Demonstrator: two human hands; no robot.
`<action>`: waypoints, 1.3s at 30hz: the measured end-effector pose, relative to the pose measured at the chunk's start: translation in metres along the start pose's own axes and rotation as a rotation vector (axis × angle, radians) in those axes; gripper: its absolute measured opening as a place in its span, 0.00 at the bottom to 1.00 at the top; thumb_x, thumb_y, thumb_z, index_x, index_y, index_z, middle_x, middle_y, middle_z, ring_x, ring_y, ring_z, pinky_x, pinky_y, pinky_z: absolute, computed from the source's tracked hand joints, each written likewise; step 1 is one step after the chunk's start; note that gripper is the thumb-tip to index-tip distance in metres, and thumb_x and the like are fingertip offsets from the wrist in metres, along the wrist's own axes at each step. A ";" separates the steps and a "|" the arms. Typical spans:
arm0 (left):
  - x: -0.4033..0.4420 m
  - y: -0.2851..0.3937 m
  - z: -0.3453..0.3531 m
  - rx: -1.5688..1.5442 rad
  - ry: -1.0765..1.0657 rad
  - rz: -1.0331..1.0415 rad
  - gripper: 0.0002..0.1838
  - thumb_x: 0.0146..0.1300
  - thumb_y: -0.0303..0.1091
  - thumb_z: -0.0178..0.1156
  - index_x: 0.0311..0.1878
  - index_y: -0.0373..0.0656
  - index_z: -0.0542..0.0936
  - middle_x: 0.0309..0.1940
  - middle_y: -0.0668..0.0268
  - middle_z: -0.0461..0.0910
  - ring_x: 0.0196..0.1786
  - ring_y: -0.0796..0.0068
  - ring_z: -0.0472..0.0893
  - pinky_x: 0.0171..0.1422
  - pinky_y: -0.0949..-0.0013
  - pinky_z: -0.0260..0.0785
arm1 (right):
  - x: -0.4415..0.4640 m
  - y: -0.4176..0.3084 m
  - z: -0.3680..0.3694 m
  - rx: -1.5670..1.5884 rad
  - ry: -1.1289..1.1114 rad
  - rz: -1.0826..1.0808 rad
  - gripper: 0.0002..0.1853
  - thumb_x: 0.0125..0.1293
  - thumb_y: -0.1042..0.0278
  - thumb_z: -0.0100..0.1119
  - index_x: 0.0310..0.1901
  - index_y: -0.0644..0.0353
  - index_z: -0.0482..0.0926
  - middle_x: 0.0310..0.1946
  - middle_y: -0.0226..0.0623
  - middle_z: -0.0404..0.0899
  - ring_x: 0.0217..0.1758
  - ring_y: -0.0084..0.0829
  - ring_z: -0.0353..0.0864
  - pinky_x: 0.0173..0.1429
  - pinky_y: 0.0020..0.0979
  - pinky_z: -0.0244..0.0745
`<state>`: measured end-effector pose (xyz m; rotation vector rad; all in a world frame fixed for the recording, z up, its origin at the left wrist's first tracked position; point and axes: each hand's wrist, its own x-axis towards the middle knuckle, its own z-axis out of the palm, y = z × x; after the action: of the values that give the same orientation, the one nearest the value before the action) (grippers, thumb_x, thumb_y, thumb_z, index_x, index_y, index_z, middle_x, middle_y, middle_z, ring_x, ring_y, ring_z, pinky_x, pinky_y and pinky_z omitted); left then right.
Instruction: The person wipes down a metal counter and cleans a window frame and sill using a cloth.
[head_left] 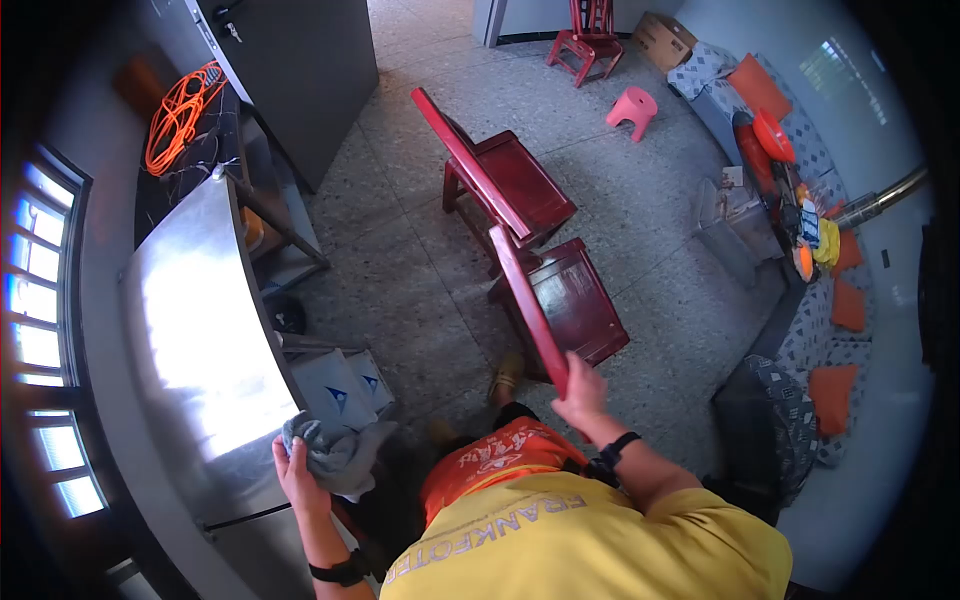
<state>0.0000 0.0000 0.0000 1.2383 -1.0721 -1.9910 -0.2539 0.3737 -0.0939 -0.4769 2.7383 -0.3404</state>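
Pushing too hard with the right hand [582, 397], which clasps the near red chair [582, 300] by its backrest [531, 308], could knock the second red chair [522, 183] beyond, while the left hand [297, 478] pinches a grey cloth [338, 458] at near left.

The one view looks from the person's head, forward and steeply down, near enough that the yellow T-shirt [600, 540] fills the bottom edge, with the nearer red wooden chair [583, 305] just beyond it. Its wide, bowed field takes in the barred window [38, 285] at left, grey door [290, 80] above and patterned sofa [805, 320] at right, darkening toward the corners.
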 end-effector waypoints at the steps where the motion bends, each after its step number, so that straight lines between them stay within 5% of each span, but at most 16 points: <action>1: -0.006 0.003 -0.002 0.009 0.015 -0.027 0.10 0.69 0.27 0.52 0.52 0.42 0.71 0.44 0.63 0.79 0.47 0.72 0.79 0.54 0.67 0.72 | -0.015 0.025 -0.010 0.033 -0.066 0.170 0.50 0.40 0.68 0.71 0.68 0.49 0.57 0.60 0.46 0.66 0.59 0.49 0.71 0.63 0.48 0.65; 5: 0.019 0.000 0.023 0.000 0.026 -0.051 0.08 0.69 0.27 0.52 0.50 0.42 0.72 0.43 0.63 0.79 0.44 0.73 0.79 0.51 0.67 0.73 | -0.015 0.112 -0.056 -0.164 0.065 0.361 0.47 0.40 0.67 0.72 0.67 0.39 0.61 0.54 0.41 0.68 0.58 0.48 0.71 0.61 0.54 0.63; 8: 0.026 0.000 0.029 0.012 0.025 -0.037 0.08 0.69 0.28 0.52 0.50 0.42 0.72 0.42 0.64 0.79 0.44 0.73 0.79 0.50 0.67 0.73 | -0.013 0.162 -0.081 -0.213 0.101 0.279 0.44 0.42 0.70 0.71 0.65 0.37 0.65 0.52 0.38 0.68 0.56 0.48 0.72 0.57 0.55 0.63; 14: 0.024 0.016 0.069 -0.019 0.111 0.044 0.08 0.70 0.31 0.52 0.49 0.42 0.73 0.42 0.65 0.78 0.44 0.74 0.79 0.50 0.68 0.73 | -0.047 0.215 -0.027 -0.278 0.050 0.181 0.18 0.49 0.67 0.64 0.44 0.52 0.75 0.54 0.41 0.67 0.58 0.50 0.68 0.58 0.57 0.62; 15: 0.023 0.024 0.073 -0.038 0.109 0.078 0.08 0.71 0.33 0.52 0.49 0.42 0.73 0.42 0.65 0.78 0.45 0.74 0.78 0.50 0.68 0.73 | -0.051 0.222 -0.007 -0.302 0.052 0.234 0.21 0.48 0.65 0.65 0.47 0.49 0.77 0.54 0.42 0.66 0.60 0.51 0.66 0.60 0.54 0.61; 19: 0.019 0.066 0.069 -0.084 0.266 0.242 0.09 0.72 0.38 0.52 0.49 0.44 0.73 0.43 0.67 0.78 0.47 0.75 0.78 0.52 0.69 0.72 | -0.023 0.205 -0.069 -0.302 -0.229 0.205 0.22 0.50 0.64 0.66 0.50 0.50 0.76 0.55 0.42 0.68 0.58 0.50 0.70 0.58 0.52 0.65; 21: 0.015 0.097 0.057 -0.056 0.279 0.389 0.09 0.73 0.38 0.51 0.49 0.45 0.73 0.44 0.68 0.78 0.47 0.76 0.78 0.53 0.70 0.72 | 0.014 0.233 -0.099 -0.074 -0.574 0.023 0.24 0.53 0.67 0.63 0.54 0.53 0.73 0.50 0.42 0.73 0.53 0.45 0.75 0.55 0.44 0.70; 24: 0.001 0.141 0.046 -0.023 0.273 0.550 0.11 0.74 0.37 0.48 0.52 0.43 0.74 0.46 0.67 0.78 0.50 0.75 0.77 0.55 0.69 0.72 | 0.092 0.167 -0.156 0.262 -0.418 0.051 0.25 0.57 0.73 0.57 0.58 0.56 0.69 0.45 0.41 0.77 0.46 0.37 0.78 0.52 0.36 0.73; 25: -0.001 0.153 0.041 -0.046 0.266 0.576 0.13 0.74 0.37 0.48 0.54 0.42 0.73 0.48 0.66 0.78 0.51 0.75 0.77 0.55 0.69 0.71 | 0.121 0.156 -0.153 0.425 -0.245 -0.189 0.27 0.59 0.80 0.50 0.63 0.57 0.66 0.45 0.41 0.77 0.40 0.30 0.77 0.48 0.31 0.74; 26: 0.000 0.161 0.042 -0.059 0.291 0.585 0.13 0.74 0.37 0.48 0.54 0.42 0.73 0.48 0.66 0.78 0.51 0.75 0.77 0.55 0.69 0.71 | 0.135 0.088 -0.191 0.542 -0.317 -0.028 0.29 0.62 0.82 0.46 0.66 0.56 0.61 0.46 0.39 0.74 0.31 0.21 0.70 0.38 0.25 0.72; 29: 0.019 0.184 0.015 -0.081 0.277 0.517 0.18 0.73 0.37 0.49 0.61 0.39 0.71 0.54 0.60 0.75 0.56 0.69 0.75 0.59 0.66 0.70 | 0.169 -0.036 -0.199 0.803 -0.367 -0.282 0.25 0.66 0.78 0.49 0.65 0.62 0.62 0.53 0.41 0.73 0.35 0.20 0.72 0.44 0.24 0.72; 32: 0.057 0.170 -0.008 1.354 0.871 0.804 0.19 0.64 0.36 0.62 0.55 0.37 0.75 0.53 0.60 0.72 0.54 0.69 0.73 0.56 0.69 0.70 | 0.174 -0.160 -0.200 0.962 -0.601 -0.438 0.22 0.66 0.75 0.52 0.63 0.63 0.66 0.50 0.34 0.73 0.45 0.21 0.74 0.48 0.25 0.74; 33: 0.058 0.169 0.005 1.017 0.824 0.783 0.19 0.61 0.33 0.63 0.53 0.38 0.76 0.49 0.62 0.74 0.49 0.73 0.74 0.50 0.72 0.70 | 0.171 -0.200 -0.197 0.922 -0.687 -0.492 0.23 0.66 0.75 0.52 0.63 0.63 0.66 0.48 0.31 0.72 0.44 0.19 0.72 0.49 0.23 0.72; 35: 0.057 0.149 0.017 0.189 0.305 0.477 0.16 0.66 0.37 0.61 0.54 0.42 0.76 0.44 0.67 0.76 0.45 0.80 0.75 0.47 0.74 0.70 | 0.163 -0.279 -0.175 0.929 -0.798 -0.639 0.22 0.66 0.74 0.53 0.61 0.63 0.66 0.45 0.29 0.72 0.46 0.19 0.71 0.52 0.24 0.70; 37: 0.044 0.136 0.051 0.083 0.062 0.115 0.25 0.70 0.49 0.54 0.63 0.45 0.70 0.53 0.62 0.74 0.54 0.73 0.76 0.54 0.65 0.71 | 0.142 -0.339 -0.135 0.654 -0.609 -1.004 0.20 0.67 0.71 0.53 0.60 0.63 0.67 0.48 0.38 0.74 0.52 0.28 0.73 0.58 0.33 0.70; 39: 0.043 0.107 0.065 0.006 -0.108 -0.077 0.29 0.71 0.51 0.51 0.69 0.48 0.63 0.58 0.63 0.71 0.57 0.70 0.73 0.56 0.63 0.71 | 0.112 -0.378 -0.118 0.697 -1.126 -0.751 0.23 0.66 0.71 0.56 0.62 0.63 0.65 0.51 0.43 0.75 0.56 0.29 0.73 0.58 0.30 0.70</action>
<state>-0.0724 -0.0682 0.0873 1.2032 -1.0982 -2.1353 -0.2895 0.0082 0.0910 -1.0480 1.1829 -0.8329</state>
